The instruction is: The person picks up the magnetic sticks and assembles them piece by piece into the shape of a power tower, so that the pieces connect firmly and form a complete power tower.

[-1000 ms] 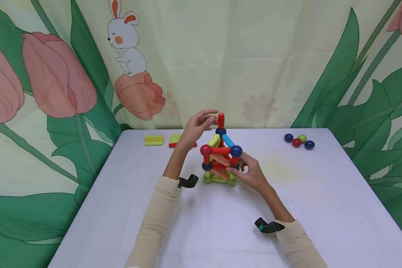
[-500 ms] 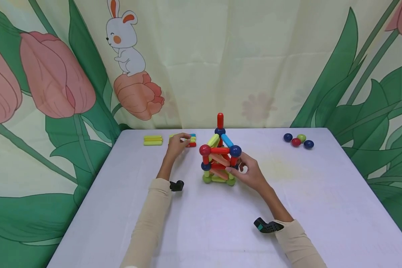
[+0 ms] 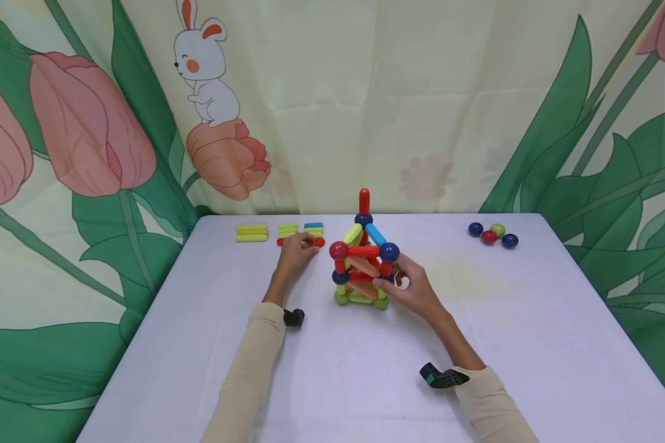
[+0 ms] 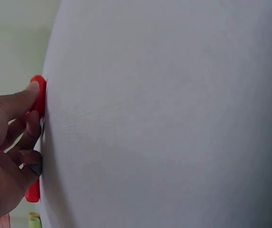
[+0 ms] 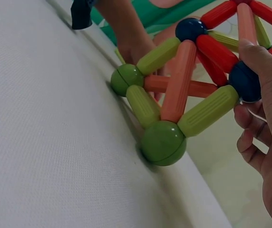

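A tower of magnetic rods and balls (image 3: 364, 251) stands mid-table, a single red rod upright on its top. My right hand (image 3: 415, 286) holds it from the right; in the right wrist view thumb and fingers grip a navy ball (image 5: 245, 81) at a lower joint. Green balls (image 5: 163, 143) form the base on the tabletop. At the back left, my left hand (image 3: 295, 253) reaches to the loose rods. Its thumb and forefinger pinch a red rod (image 4: 40, 100) low against the tabletop. Another red rod (image 4: 32, 192) shows below the fingers in the left wrist view.
Yellow rods (image 3: 252, 234) lie at the far left. Between them and the tower are small piles with green rods (image 3: 287, 228) and a blue rod (image 3: 313, 225). Several loose balls (image 3: 489, 237) sit at the back right. A printed curtain (image 3: 432, 111) hangs behind the table.
My left hand has gone from beside the tower's top, left and down to the rod piles, then slightly nearer, and now pinches a red rod. My right hand keeps its hold on the tower.
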`<state>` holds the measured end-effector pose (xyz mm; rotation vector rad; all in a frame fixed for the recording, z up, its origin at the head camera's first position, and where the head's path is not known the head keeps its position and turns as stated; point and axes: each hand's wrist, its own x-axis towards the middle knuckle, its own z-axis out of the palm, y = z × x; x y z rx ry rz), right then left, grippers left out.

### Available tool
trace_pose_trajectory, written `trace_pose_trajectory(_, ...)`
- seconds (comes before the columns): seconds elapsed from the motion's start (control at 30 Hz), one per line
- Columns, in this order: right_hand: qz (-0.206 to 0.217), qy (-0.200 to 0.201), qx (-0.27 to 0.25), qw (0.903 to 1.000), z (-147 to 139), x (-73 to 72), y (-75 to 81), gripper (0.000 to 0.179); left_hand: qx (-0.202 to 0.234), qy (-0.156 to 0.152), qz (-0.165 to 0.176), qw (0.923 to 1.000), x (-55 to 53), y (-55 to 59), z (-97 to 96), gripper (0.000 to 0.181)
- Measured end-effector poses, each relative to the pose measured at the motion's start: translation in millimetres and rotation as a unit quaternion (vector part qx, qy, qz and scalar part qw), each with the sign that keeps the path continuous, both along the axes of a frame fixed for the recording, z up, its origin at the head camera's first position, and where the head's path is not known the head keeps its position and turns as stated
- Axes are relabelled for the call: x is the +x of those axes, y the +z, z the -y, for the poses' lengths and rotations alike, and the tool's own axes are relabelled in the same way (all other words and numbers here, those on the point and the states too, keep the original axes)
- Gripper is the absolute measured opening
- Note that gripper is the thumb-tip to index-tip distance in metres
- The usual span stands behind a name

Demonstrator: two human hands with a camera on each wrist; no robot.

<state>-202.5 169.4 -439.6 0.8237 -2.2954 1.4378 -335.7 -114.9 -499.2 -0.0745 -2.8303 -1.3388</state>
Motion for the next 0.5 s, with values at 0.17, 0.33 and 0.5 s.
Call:
trace_pose_trajectory(0.17,0.001,0.0,0.001,1.0,0,0.8,-0.6,0.037,-0.029,0.0,0.014,0.9995,1.4,4.5,-5.4,0.03)
trace_pose_trajectory(0.33,0.001,0.0,0.0,1.0,0,1.3,-0.9,0.035,0.009,-0.013,0.021,0.9997,3.1,21.2,-13.5,0.034)
trace_pose_trajectory(0.5,-0.003,0.005,-0.003,1.0,1,0.8,-0.8,0.035,0.198,-0.044,0.021,0.979,19.0,50.9,-22.2,0.037)
